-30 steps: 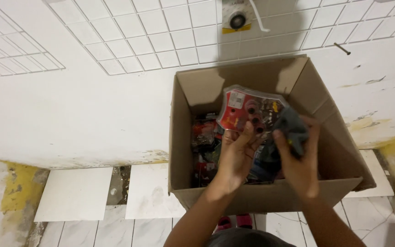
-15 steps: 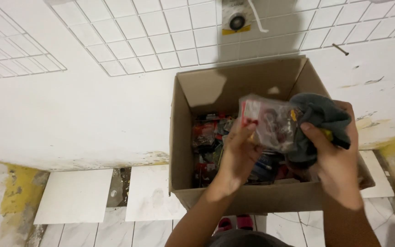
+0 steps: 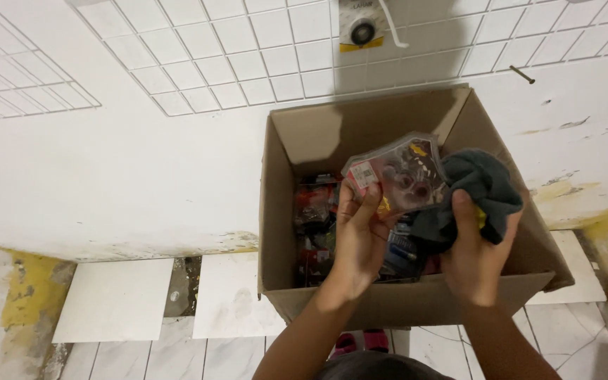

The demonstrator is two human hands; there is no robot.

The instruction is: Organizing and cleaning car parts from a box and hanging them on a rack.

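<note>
Head view looks down into a brown cardboard box (image 3: 388, 309) with its flaps open. It sits against a white tiled wall (image 3: 198, 63).

Left hand (image 3: 360, 236) holds a clear plastic toy pack (image 3: 397, 172) by its lower left edge. Its fingers are curled shut on the pack, with the thumb on the front. The pack is held up above the middle of the box. It is tilted, so its long side runs from lower left up to upper right. Its flat clear front faces the camera.

Right hand (image 3: 474, 253) is closed on a dark grey cloth (image 3: 480, 193). The thumb presses into the cloth. The cloth is bunched up and touches the right side of the pack.

Under both hands, more red and dark packs (image 3: 314, 225) lie piled in the box, mostly on the left side. The box walls stand close on every side of the hands. The top is open, so there is free room above. The near wall of the box is just below the wrists. White floor tiles (image 3: 114, 299) lie to the left of the box.
</note>
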